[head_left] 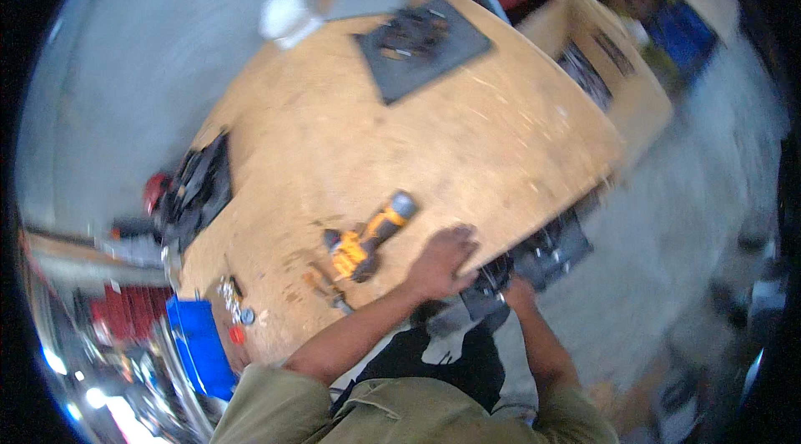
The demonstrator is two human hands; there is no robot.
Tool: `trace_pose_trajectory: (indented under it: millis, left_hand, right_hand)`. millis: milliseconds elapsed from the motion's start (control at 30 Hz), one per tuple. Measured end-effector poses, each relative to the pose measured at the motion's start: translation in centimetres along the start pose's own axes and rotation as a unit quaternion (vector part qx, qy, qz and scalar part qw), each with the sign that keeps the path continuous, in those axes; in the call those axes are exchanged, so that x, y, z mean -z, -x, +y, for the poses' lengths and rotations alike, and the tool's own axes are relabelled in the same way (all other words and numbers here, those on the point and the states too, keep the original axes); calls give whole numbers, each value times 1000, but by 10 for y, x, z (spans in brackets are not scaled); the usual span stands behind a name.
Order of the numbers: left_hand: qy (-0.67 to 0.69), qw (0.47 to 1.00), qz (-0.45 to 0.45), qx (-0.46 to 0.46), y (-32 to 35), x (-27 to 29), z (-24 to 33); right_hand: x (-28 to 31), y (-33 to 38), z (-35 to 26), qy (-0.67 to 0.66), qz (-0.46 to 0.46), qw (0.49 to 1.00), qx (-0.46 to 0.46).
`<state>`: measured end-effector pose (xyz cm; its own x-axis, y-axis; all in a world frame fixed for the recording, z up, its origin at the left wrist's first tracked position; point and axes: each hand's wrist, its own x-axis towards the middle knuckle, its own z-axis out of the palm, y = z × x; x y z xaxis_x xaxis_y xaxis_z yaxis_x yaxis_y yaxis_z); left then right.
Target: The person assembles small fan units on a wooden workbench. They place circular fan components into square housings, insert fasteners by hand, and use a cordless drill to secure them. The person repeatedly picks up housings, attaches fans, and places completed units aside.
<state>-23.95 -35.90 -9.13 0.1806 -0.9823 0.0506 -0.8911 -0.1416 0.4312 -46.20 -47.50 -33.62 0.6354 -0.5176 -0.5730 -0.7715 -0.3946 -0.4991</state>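
Note:
My left hand lies flat near the wooden table's front edge, fingers stretched out, holding nothing. Just past that edge, lower than the tabletop, my right hand touches a dark grey tray-like thing with black parts in it. Blur and the dark parts hide the right fingers. Left of my left hand lies a yellow and black cordless power tool. Closer to me, an orange-handled hand tool rests on the wood, its exact kind unclear.
At the far side, a dark mat bears a heap of black parts. A white container stands behind it. Black items lie at the left edge, a blue bin nearer. An open cardboard box adjoins the right side.

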Motion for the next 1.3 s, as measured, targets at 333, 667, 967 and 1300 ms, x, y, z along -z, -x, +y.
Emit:
trace_pose_trajectory:
  millis: [333, 667, 967, 1300]
  left_hand:
    - [198, 978, 74, 0, 64, 59, 16]
    - [179, 862, 181, 438, 349, 206, -154]
    - [69, 738, 317, 591, 488, 199, -136]
    - [76, 316, 376, 868, 623, 45, 42]
  right_hand:
    - [102, 114, -20, -72, 243, 967, 28]
    - [177, 88, -268, -160, 374, 899, 160]
    - [312, -170, -440, 163, 454, 829, 282]
    - [232, -154, -574, 66, 309, 872, 374]
